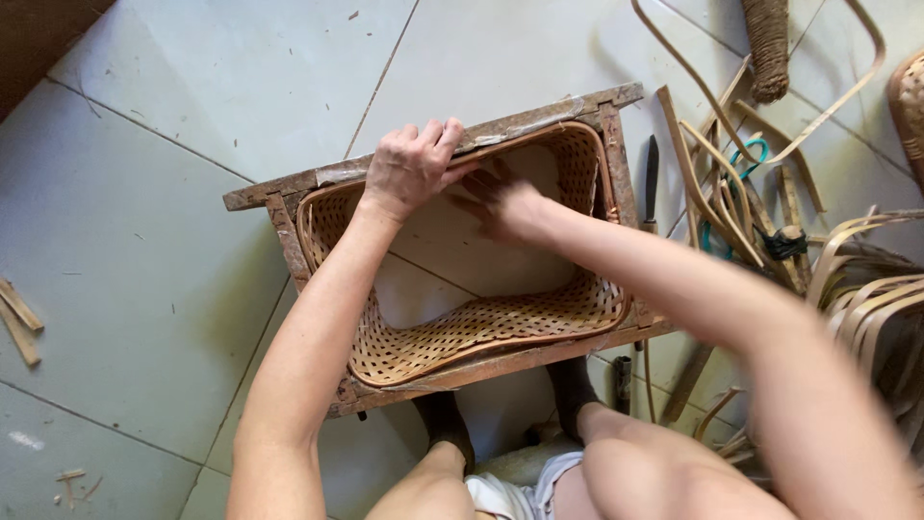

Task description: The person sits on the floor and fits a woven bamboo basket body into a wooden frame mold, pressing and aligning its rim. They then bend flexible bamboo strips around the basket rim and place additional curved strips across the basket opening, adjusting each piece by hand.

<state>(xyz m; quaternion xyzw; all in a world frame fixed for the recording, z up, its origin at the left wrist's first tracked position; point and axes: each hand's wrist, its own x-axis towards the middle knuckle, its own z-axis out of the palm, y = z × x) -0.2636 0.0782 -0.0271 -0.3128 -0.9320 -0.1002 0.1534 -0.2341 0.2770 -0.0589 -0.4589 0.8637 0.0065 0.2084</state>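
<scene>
You're mid-weave: left hand grips the far rail of the wooden frame, right hand, blurred, finger state unclear, inside the woven basket. Next, steady pressure.

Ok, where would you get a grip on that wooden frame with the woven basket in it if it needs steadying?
Probably the far top rail of the wooden frame, coming down from above. The rail is a flat, narrow bar with open floor behind it, so fingers can curl over its edge. The left hand already rests there this way, while the right hand reaches inside the woven basket.
</scene>
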